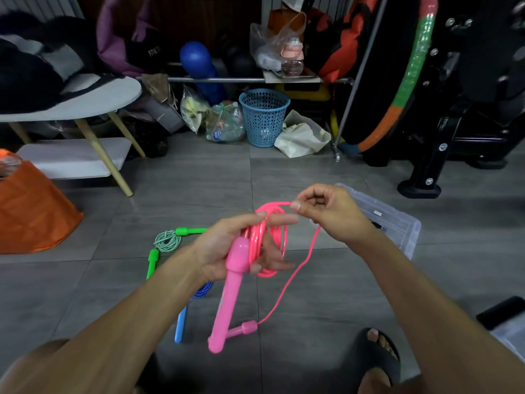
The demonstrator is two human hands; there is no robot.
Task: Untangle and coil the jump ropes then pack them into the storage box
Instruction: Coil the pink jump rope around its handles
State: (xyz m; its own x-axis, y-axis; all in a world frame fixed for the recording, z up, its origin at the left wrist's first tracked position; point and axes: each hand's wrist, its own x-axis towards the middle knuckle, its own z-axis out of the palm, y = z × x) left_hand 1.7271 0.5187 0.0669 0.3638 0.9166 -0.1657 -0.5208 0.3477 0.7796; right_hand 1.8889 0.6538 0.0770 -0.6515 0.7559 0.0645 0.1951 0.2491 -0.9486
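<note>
The left hand [227, 245] held one pink handle [227, 297] of the pink jump rope [267, 240], with the thumb and fingers curled around the thick upper part of it. The handle pointed down, toward the person. Several loops of the pink cord were wound around the spread fingers of this same hand, so the coil hung between the index finger and the lower fingers.

The right hand [326, 211] was just beside the coil, a little higher. Its thumb and index finger pinched the cord at the top of a loop; the other fingers were curled loosely. From this pinch one free length of cord went down in a long curve to the second pink handle [244, 329], which was down near the floor [199, 189] behind the first one — I could not tell if it touched the tiles.

On the grey floor, left of the hands, lay the green jump rope [167, 243], its cord already in a small bundle between its two green handles. The blue jump rope [187, 311] was partly hidden under the left forearm.

The clear storage box [397, 223] stood on the floor behind the right wrist — what was inside, I could not see well. A foot in a black sandal [377, 356] was at the lower right.
</note>
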